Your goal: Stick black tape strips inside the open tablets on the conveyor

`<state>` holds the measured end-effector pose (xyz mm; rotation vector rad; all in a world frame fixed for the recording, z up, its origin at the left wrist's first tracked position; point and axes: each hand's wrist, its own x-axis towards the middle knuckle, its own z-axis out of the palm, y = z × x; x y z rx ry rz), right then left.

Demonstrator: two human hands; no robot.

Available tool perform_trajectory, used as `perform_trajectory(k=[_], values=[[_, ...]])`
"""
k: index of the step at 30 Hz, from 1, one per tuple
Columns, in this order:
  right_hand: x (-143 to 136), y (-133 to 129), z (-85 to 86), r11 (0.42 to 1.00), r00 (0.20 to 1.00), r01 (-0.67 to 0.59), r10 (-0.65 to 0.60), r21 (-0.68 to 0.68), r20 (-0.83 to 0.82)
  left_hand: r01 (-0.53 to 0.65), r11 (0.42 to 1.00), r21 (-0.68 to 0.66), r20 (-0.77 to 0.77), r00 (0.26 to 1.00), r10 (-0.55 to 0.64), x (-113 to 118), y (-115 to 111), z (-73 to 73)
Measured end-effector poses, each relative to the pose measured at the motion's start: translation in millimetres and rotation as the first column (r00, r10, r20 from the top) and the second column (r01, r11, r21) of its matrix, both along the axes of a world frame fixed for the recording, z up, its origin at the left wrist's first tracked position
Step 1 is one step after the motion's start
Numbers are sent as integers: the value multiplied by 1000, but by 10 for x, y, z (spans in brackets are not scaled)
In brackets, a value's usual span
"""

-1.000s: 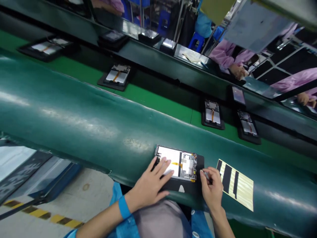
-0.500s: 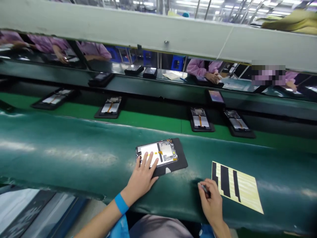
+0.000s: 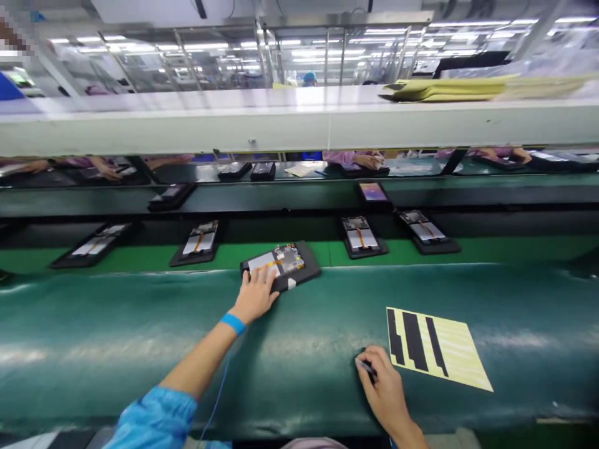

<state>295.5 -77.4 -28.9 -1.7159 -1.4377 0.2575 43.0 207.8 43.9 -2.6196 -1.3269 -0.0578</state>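
Note:
My left hand (image 3: 256, 295), with a blue band at the wrist, lies spread on the lower left part of an opened tablet (image 3: 286, 258). That tablet rests on a black holder (image 3: 309, 265) at the far edge of the dark green bench (image 3: 187, 330), partly over the bright green strip. My right hand (image 3: 384, 385) is near the bench's front, its fingers pinched round a small dark tool (image 3: 367, 368). Just right of it lies a yellow sheet (image 3: 461, 349) bearing black strips (image 3: 414, 340).
On the green strip (image 3: 327, 252) more opened tablets (image 3: 360, 237) sit in black holders. A tablet with a lit screen (image 3: 373, 191) is behind them. Across the line, people's hands (image 3: 369, 161) work under a white shelf (image 3: 281, 134). A thin blue cord (image 3: 218, 399) hangs by my left arm.
My left hand has moved forward with the tablet and its holder, from mid-bench to the far edge. My right hand stays near the yellow sheet. The camera view has tilted up.

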Motion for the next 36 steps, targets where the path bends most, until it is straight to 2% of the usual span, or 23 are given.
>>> perform_trajectory(k=[2, 4, 9, 13, 18, 20, 22, 25, 27, 32, 36], values=[[-5, 7, -13, 1000, 1000, 10, -10, 14, 8, -36, 998, 57, 48, 998, 33, 139, 182, 42], [-9, 10, -27, 1000, 1000, 14, -14, 22, 7, -15, 996, 87, 83, 996, 8, 280, 221, 58], [-24, 30, -20, 1000, 998, 22, -21, 12, -54, 168, 985, 47, 105, 980, -172, 465, -77, -78], [-25, 57, 44, 998, 979, 63, -62, -1, -194, 202, 979, 25, 137, 969, -203, 356, -227, -234], [125, 169, 184, 995, 896, 75, -96, -65, -433, 160, 986, 34, 196, 967, -164, 80, -206, -339], [248, 304, 281, 993, 824, 64, -109, -99, -556, 152, 988, 40, 221, 963, -157, -4, -214, -382], [393, 511, 407, 989, 716, 62, -139, -136, -684, 151, 987, 46, 245, 956, -158, -58, -236, -434], [634, 926, 608, 974, 484, 89, -226, -210, -845, 158, 986, 54, 278, 946, -167, -101, -261, -511], [813, 1229, 710, 941, 298, 199, -325, -275, -897, 169, 984, 57, 294, 939, -178, -122, -257, -549], [1329, 1914, 797, 846, 165, 380, -461, -375, -872, 192, 979, 71, 319, 925, -205, -180, -208, -622], [1621, 2328, 797, 781, 74, 455, -512, -428, -856, 175, 980, 90, 328, 924, -195, -205, -197, -692]])
